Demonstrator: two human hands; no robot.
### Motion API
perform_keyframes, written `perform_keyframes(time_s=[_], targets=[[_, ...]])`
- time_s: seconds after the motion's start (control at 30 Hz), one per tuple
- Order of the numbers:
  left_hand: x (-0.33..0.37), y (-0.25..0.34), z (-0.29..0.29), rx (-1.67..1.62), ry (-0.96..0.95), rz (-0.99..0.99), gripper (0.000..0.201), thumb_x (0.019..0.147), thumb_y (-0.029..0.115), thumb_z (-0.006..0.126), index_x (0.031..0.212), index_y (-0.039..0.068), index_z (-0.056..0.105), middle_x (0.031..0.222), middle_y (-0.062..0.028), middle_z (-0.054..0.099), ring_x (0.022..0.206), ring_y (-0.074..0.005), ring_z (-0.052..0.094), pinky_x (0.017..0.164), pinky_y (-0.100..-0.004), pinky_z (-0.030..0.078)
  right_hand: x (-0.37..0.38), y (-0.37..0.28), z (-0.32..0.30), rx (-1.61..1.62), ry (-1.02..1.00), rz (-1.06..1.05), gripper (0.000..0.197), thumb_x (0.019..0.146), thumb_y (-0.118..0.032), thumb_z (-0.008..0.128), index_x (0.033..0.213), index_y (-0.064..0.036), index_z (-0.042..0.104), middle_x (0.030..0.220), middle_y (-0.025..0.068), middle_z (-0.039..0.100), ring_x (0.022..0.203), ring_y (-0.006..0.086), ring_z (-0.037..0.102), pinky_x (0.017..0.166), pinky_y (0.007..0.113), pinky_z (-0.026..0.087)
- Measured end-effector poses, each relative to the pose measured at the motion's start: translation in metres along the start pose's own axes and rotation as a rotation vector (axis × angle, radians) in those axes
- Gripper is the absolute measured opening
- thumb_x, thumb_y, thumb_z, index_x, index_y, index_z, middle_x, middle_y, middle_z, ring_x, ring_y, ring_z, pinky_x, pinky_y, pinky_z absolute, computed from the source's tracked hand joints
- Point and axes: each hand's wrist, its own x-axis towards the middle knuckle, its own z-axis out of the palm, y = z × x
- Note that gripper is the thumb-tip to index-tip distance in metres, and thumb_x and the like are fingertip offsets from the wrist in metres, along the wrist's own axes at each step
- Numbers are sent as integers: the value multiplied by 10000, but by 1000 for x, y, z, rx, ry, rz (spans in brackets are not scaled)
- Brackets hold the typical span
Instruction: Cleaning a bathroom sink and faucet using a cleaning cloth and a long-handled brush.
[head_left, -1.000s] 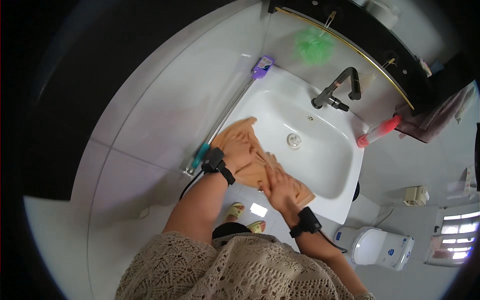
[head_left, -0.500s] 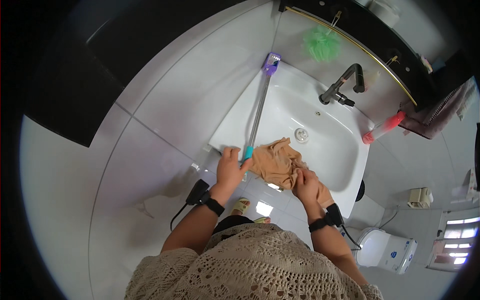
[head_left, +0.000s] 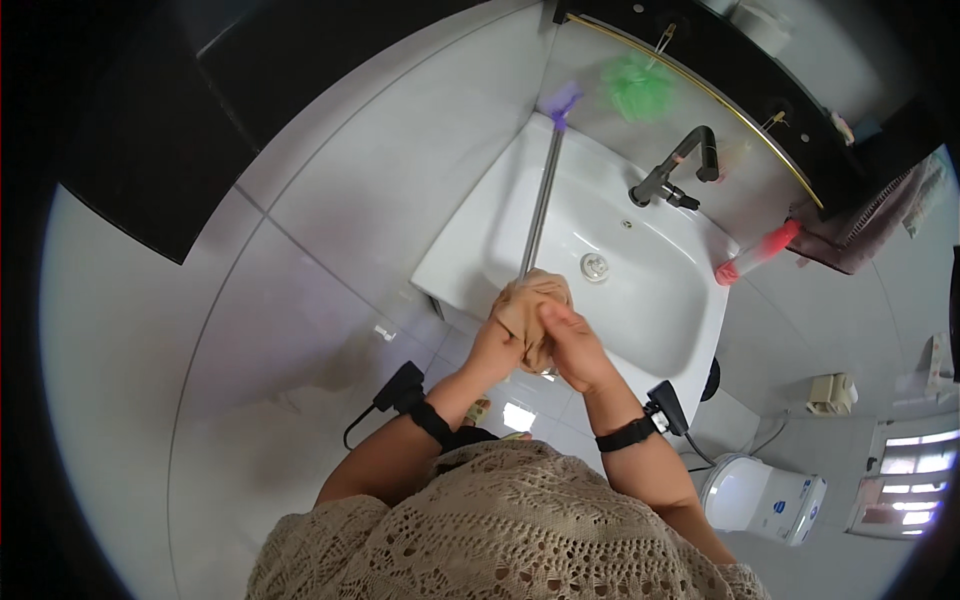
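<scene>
Both hands are together over the near edge of the white washbasin. My left hand is closed on a bunched tan cloth, its fingers largely covered by the fabric. From the other side my right hand grips the same cloth, thumb on top. A metal pole runs out of the cloth and slants away over the basin's left side. Its purple head, blurred, is at the back corner by the wall. The pole's turquoise near end is hidden under the cloth and hands.
A dark faucet rises at the basin's back. A red-and-clear bottle lies along the right rim. Above hang a green bath puff and a dark shelf with a gold rail. A white toilet stands at right.
The cloth, spread beside the pole before, is now bunched around its near end. My right hand moved left to meet my left hand. The pole has shifted and its purple head turned.
</scene>
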Motion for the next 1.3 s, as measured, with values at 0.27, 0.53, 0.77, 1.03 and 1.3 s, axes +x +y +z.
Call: perform_keyframes(time_s=[0.27,0.53,0.77,1.03,1.3], targets=[[-27,76,-7,-277,-285,-311,251,920,59,525,1146,46,417,719,-39,520,507,-97,502,471,-267,444,37,-17,32,-792,250,-472,227,987,-152,505,1119,-8,620,950,53,625,881,119,560,818,260,461],[-56,124,-51,-543,-460,-399,148,947,25,462,1085,51,418,668,-27,466,470,-91,446,462,-261,406,95,-95,58,-615,249,-666,223,994,-164,487,1101,-16,616,934,43,620,860,109,551,801,263,462],[-79,139,-75,-1214,-659,-477,230,1017,312,448,1055,87,470,576,5,419,404,-108,393,424,-248,351,111,-130,79,-386,273,-622,238,1000,-181,473,1156,-34,577,965,51,629,859,133,597,779,274,492],[-67,127,-75,-1314,-515,-505,366,1009,457,391,1037,103,481,521,17,378,337,-101,330,352,-242,281,17,0,105,-836,141,-567,314,979,-183,492,1262,-46,497,1045,79,598,972,141,543,877,282,440],[-65,153,-76,-1192,-636,-367,304,1027,408,373,1024,117,463,551,-1,391,392,-102,367,391,-242,311,35,-70,116,-824,122,-896,289,989,-173,485,1239,-30,502,1045,50,578,928,103,535,847,243,436]])
